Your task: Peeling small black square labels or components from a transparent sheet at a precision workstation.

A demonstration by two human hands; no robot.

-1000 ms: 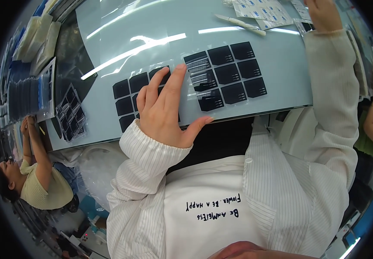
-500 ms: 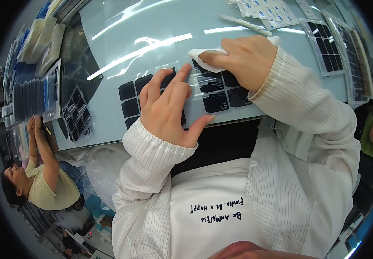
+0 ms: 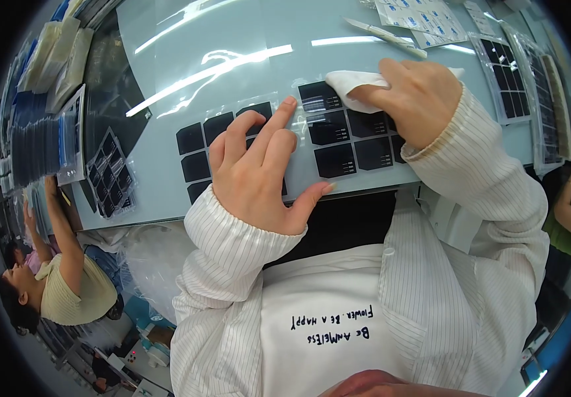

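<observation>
Two clear sheets of black panels, the left sheet [image 3: 196, 165] and the right sheet [image 3: 333, 129], lie flat, side by side, along the near edge of the worktop [image 3: 186, 73], probably so both hands reach them easily. The left hand [image 3: 255, 172] covers part of the left sheet, seemingly to steady things; its fingers are loosely spread around nothing, the index tip just beside the right sheet, the thumb out toward the edge. The right hand [image 3: 421, 99] has its fingers bent closed on a white cloth [image 3: 355, 84], apparently bunched for firm contact at the right sheet's far row. Farther off, a slim white-handled knife [image 3: 388, 38] lies beside printed sheets [image 3: 427, 23], likely kept aside yet within reach. Bagged panel sheets [image 3: 505, 79] rest at far right.
</observation>
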